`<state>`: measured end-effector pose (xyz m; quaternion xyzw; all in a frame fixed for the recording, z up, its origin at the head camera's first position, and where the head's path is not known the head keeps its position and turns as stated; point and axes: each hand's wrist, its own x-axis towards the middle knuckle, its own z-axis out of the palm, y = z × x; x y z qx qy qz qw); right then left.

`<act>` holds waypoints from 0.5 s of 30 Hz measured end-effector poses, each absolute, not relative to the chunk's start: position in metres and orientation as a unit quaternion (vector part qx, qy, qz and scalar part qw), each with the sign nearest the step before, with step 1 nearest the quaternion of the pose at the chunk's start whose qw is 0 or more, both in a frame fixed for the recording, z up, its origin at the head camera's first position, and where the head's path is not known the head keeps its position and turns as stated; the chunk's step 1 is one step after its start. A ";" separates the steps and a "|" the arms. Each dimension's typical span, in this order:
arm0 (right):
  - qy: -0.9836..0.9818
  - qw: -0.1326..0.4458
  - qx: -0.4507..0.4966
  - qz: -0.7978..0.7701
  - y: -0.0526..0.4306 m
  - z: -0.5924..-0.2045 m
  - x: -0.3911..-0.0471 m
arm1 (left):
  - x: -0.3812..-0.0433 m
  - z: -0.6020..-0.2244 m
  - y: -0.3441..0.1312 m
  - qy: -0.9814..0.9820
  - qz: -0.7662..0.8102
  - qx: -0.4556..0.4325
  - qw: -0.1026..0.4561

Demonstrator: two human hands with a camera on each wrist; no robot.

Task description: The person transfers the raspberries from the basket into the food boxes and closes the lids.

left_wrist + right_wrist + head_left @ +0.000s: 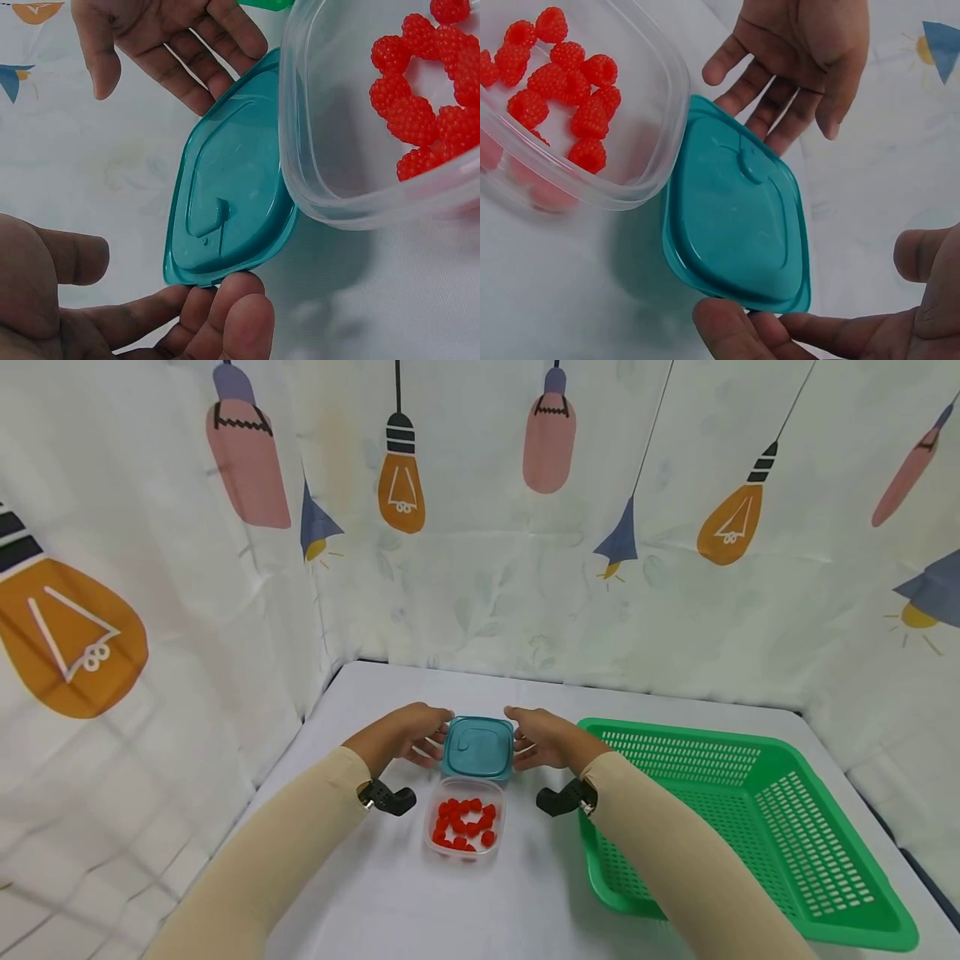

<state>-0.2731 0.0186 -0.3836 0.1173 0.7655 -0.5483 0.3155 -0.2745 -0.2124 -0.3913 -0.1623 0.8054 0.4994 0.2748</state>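
A teal plastic lid [478, 747] is just behind a clear square container [438, 789], its near edge right at the container's back rim. Several red raspberries [589, 116] lie spread inside the container. At the lid's left edge is my left hand [420, 731], palm facing inward, thumb apart and fingertips [244, 289] at the lid's rim. My right hand [543, 739] mirrors it on the right side, fingers loosely extended along the lid's edge and thumb raised. Neither hand curls round the lid. A small tab shows on the lid's top [232, 169].
A big green perforated basket [840, 768] stands on the right of the white table [390, 893], partly behind my right forearm. A printed curtain [480, 602] hangs along the back and sides of the table. Both wrists carry black camera mounts [386, 797].
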 end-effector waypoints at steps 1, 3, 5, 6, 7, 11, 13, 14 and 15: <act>0.767 0.314 0.118 -0.547 0.019 -0.383 -0.272 | -0.274 -0.391 -0.213 0.805 0.501 -0.160 0.274; 0.768 0.313 0.116 -0.547 0.020 -0.383 -0.271 | -0.272 -0.389 -0.213 0.803 0.506 -0.157 0.272; 0.768 0.313 0.108 -0.548 0.021 -0.382 -0.268 | -0.270 -0.388 -0.213 0.802 0.511 -0.153 0.269; 0.767 0.314 0.104 -0.549 0.022 -0.382 -0.267 | -0.269 -0.387 -0.213 0.801 0.514 -0.151 0.268; 0.766 0.315 0.100 -0.551 0.023 -0.381 -0.266 | -0.268 -0.387 -0.213 0.800 0.517 -0.149 0.266; 0.766 0.312 0.088 -0.555 0.026 -0.380 -0.263 | -0.264 -0.384 -0.213 0.791 0.531 -0.146 0.266; 0.767 0.309 0.084 -0.556 0.028 -0.379 -0.263 | -0.263 -0.382 -0.213 0.786 0.538 -0.146 0.267; 0.767 0.307 0.083 -0.557 0.028 -0.379 -0.263 | -0.263 -0.381 -0.213 0.784 0.541 -0.146 0.268; 0.768 0.306 0.081 -0.557 0.028 -0.378 -0.263 | -0.262 -0.381 -0.213 0.783 0.542 -0.145 0.268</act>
